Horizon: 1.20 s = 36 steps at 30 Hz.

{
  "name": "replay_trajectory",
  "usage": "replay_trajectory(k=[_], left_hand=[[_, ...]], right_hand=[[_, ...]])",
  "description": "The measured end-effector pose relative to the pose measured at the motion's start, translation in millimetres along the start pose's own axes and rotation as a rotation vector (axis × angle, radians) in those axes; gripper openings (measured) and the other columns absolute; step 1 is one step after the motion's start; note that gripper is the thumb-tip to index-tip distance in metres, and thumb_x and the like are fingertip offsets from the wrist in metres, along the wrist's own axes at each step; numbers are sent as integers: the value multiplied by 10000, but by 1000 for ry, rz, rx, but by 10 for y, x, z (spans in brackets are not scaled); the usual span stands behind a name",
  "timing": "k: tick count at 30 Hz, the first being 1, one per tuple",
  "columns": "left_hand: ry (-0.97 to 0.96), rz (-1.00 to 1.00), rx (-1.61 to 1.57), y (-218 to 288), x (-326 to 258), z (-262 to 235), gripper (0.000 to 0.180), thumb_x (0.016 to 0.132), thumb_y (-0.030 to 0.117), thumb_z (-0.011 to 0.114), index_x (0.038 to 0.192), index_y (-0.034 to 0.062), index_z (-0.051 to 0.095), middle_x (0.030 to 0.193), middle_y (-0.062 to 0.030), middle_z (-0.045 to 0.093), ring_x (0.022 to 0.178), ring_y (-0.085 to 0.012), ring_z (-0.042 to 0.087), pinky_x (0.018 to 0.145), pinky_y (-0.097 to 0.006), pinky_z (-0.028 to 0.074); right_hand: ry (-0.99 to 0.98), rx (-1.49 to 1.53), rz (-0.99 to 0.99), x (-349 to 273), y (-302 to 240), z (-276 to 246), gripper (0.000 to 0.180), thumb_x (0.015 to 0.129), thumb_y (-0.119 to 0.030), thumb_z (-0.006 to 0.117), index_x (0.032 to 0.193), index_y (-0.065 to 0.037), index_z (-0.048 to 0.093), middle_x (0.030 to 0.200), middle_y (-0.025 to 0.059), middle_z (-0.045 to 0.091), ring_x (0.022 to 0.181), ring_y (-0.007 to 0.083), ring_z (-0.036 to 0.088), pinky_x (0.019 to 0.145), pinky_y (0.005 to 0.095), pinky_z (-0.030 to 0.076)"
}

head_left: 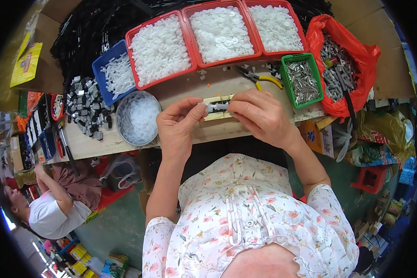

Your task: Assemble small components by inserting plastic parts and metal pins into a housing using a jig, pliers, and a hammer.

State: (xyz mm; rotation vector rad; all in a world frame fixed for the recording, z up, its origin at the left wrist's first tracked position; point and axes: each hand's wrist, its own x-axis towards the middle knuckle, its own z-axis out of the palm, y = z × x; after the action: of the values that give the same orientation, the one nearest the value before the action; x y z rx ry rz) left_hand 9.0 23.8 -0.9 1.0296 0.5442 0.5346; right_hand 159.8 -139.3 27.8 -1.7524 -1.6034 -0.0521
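Above a small cream-coloured block with a dark slot (213, 116), my two hands meet at the middle of the bench. A small whitish plastic piece (218, 106) spans the gap between their fingertips. My left hand (178, 123) is closed, thumb and forefinger pinching its left end. On the other side my right hand (266, 116) is closed too, with its fingertips pinched at the right end. Fingers cover both ends, so the exact kind of piece cannot be made out. A round metal bowl of translucent white pieces (117, 123) stands just left of my left hand.
Red trays (187, 34) of white plastic parts line the back. Beside them are a blue tray (97, 76), a green tray of metal pins (288, 92), yellow-handled pliers (269, 79) and a red bag (368, 51). Grey-black blocks (85, 104) lie heaped left. Another person (60, 213) sits at lower left.
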Motion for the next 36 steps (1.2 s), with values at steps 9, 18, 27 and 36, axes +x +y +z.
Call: replay_trajectory(k=[9, 18, 27, 36], left_hand=[[2, -65, -36, -70, 12, 94, 171, 860, 13, 770, 1025, -17, 734, 906, -66, 730, 764, -105, 670, 701, -238, 528], [-28, -48, 7, -92, -44, 144, 184, 866, 34, 772, 1038, -20, 733, 905, -53, 727, 765, -91, 669, 682, -215, 551], [-57, -169, -45, -142, -47, 171, 195, 898, 27, 732, 1084, -29, 710, 940, -84, 723, 803, -127, 685, 699, -239, 533], [-300, 744, 1031, -46, 3, 174, 331, 783, -23, 762, 1108, -2, 701, 979, -122, 689, 843, -249, 668, 720, -335, 533]], right_hand=[[-92, 199, 207, 58, 38, -118, 300, 813, -186, 790, 1027, -8, 678, 975, 110, 655, 855, 270, 654, 752, 358, 492], [-253, 358, 313, 81, 74, -168, 322, 815, -171, 794, 1037, 33, 680, 922, 106, 637, 824, 248, 624, 731, 345, 490], [-180, 11, 122, 35, 30, -171, 298, 727, -119, 809, 980, -8, 697, 929, 114, 649, 857, 302, 633, 750, 384, 494], [-215, 109, 106, -16, 167, -308, 273, 714, -102, 800, 953, -15, 699, 892, 110, 641, 842, 299, 623, 755, 388, 499]])
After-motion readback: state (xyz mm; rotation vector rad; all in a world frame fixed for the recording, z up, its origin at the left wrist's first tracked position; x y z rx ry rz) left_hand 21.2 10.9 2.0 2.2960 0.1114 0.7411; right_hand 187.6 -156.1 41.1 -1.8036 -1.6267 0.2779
